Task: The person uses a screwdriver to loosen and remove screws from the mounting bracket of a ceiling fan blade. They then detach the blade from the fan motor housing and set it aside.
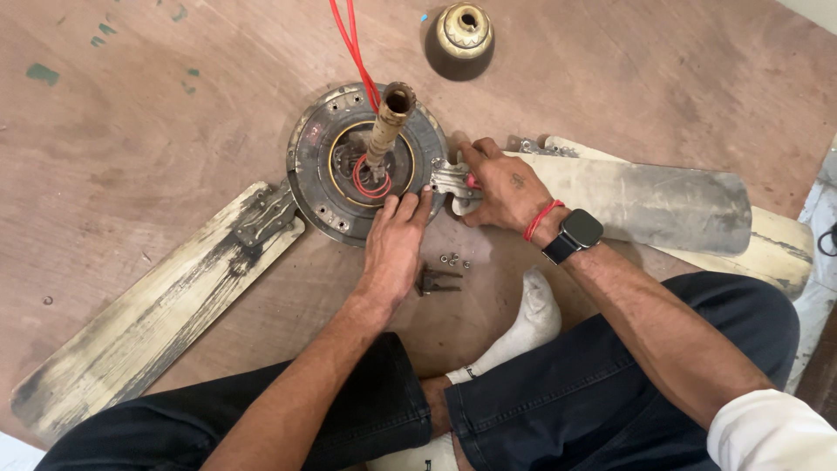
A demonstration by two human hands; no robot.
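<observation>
Scuffed plywood floor (174,131) under fan motor (331,174); left fingers (403,208) flat, right hand (501,187) gripping bracket (446,179).

We see even, warm indoor light, soft shadows under the fan motor (366,161), no glare, sharp focus, slight wide-angle stretch at edges.

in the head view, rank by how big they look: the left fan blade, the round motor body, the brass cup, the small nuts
1. left fan blade
2. round motor body
3. brass cup
4. small nuts
</observation>
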